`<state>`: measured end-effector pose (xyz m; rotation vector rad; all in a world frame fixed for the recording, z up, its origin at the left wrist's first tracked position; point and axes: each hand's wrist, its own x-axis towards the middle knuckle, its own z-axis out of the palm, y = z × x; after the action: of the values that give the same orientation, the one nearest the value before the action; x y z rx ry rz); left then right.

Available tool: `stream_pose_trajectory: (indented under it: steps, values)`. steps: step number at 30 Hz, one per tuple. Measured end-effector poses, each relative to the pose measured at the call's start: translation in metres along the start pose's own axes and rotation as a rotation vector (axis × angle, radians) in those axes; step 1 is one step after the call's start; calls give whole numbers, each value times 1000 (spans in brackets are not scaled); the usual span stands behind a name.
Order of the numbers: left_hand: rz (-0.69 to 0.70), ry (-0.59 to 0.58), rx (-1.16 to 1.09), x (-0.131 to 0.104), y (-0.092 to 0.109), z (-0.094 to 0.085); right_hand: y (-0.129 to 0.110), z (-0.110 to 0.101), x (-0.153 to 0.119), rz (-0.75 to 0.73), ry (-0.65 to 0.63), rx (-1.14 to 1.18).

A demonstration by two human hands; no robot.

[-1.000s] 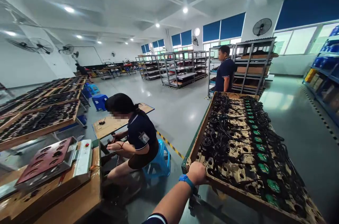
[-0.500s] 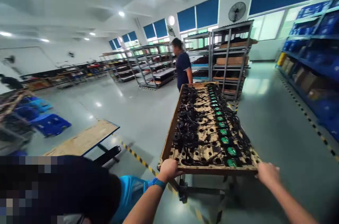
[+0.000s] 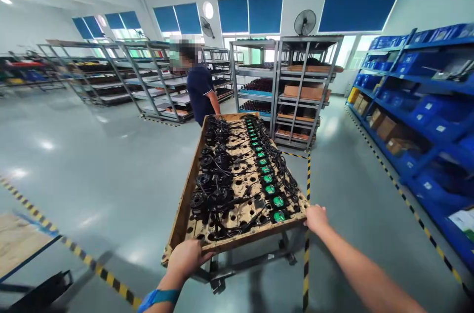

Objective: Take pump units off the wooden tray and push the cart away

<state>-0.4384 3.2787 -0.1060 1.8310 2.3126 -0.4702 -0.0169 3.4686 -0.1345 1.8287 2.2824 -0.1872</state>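
Note:
My left hand point(image 3: 185, 257), with a blue band on the wrist, grips the near left corner of a long wooden tray point(image 3: 252, 238). On the near right corner, my right hand point(image 3: 316, 218) is closed over the rim. Inside the tray lie rows of black round finned parts point(image 3: 203, 182), black cables point(image 3: 283, 157) and a line of green discs point(image 3: 270, 189) set in black housings. Under the tray, a metal frame point(image 3: 248, 267) is partly visible. The fingertips of both hands are hidden by the rim.
Beyond the tray's far end stands a person point(image 3: 200, 88) in a dark shirt. Grey metal racks point(image 3: 276, 100) line the back. Blue shelving point(image 3: 407, 120) with blue bins runs along the right. A wooden tabletop point(image 3: 22, 244) is at lower left, and striped tape point(image 3: 306, 254) marks the floor.
My view has swung right, so the tray, hands and far person appear further left. The nearby person and blue chair at lower left have left the picture. Both hands keep their grip.

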Motion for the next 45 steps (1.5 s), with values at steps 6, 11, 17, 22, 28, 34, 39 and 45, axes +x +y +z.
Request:
stream_pose_trajectory:
  steps: [6, 11, 17, 22, 28, 34, 39, 45]
  values:
    - [-31, -45, -21, 78, -59, -21, -69, -34, 102, -23, 13, -8]
    - [-80, -58, -4, 143, -117, -33, -129, -54, 193, -77, 30, 11]
    - [-168, -75, -38, 213, -183, -49, -209, -83, 294, -180, 52, 17]
    - [-278, -62, -103, 267, -229, -61, -273, -107, 380, -264, 37, -45]
    - [-346, -2, -168, 325, -287, -64, -348, -139, 473, -353, 51, -133]
    - [-412, 51, -237, 376, -354, -63, -436, -170, 544, -413, 76, -176]
    - [-461, 55, -282, 407, -420, -74, -520, -191, 595, -484, 94, -198]
    - [-568, 32, -288, 445, -488, -89, -598, -201, 670, -611, 117, -214]
